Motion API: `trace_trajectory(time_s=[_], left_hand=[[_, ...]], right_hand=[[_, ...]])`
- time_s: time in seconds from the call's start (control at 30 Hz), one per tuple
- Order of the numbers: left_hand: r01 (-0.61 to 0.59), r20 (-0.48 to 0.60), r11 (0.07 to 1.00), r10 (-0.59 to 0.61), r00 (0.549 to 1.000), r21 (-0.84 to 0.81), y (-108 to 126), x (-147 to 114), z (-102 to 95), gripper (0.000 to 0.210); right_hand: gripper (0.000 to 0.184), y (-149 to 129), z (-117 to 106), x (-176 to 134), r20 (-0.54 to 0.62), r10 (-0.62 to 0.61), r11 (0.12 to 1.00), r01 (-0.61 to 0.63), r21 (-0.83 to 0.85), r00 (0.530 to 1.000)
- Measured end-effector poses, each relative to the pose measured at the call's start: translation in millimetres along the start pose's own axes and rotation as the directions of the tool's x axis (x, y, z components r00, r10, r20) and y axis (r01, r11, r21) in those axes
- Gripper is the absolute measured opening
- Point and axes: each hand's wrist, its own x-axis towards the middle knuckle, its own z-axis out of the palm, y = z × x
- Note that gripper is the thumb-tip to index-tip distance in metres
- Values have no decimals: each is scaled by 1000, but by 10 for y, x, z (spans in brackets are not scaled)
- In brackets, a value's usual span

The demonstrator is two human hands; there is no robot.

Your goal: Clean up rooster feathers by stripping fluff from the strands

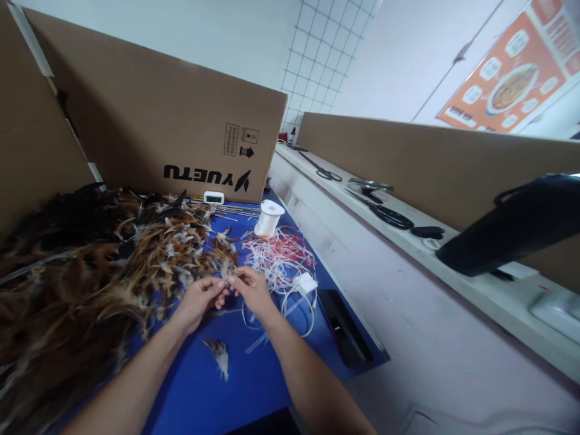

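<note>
My left hand [206, 299] and my right hand [251, 289] meet over the blue table, fingertips pinched close together. Between them a small pale feather [228, 267] sticks up; its lower end is hidden by the fingers of both hands. Just below the hands a loose grey-and-white feather [220, 356] lies on the table. To the left spreads a big heap of brown and tan feathers [154, 254], with black feathers [67, 217] behind it. On the right, close to my right hand, is a tangle of red and white strands [285, 257].
A spool of white thread [269, 219] stands behind the strands, near a small white digital display [214, 197]. A white charger [305, 283] with its cable and a dark phone-like slab [344, 329] lie at right. Cardboard [149, 109] walls the back. Scissors [328, 175] and a black bottle [512, 223] rest on the ledge.
</note>
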Motion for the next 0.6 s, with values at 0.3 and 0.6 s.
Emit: trace_trajectory(time_s=[0.3, 0.6], left_hand=[[-6, -17, 1000, 6, 1000, 5, 18, -10, 19, 30], [-7, -24, 1000, 7, 1000, 8, 20, -13, 25, 29]], right_hand=[[12, -31, -6, -24, -1, 9, 997, -9, -78, 1000], [11, 11, 0, -29, -15, -50, 984, 47, -173, 999]])
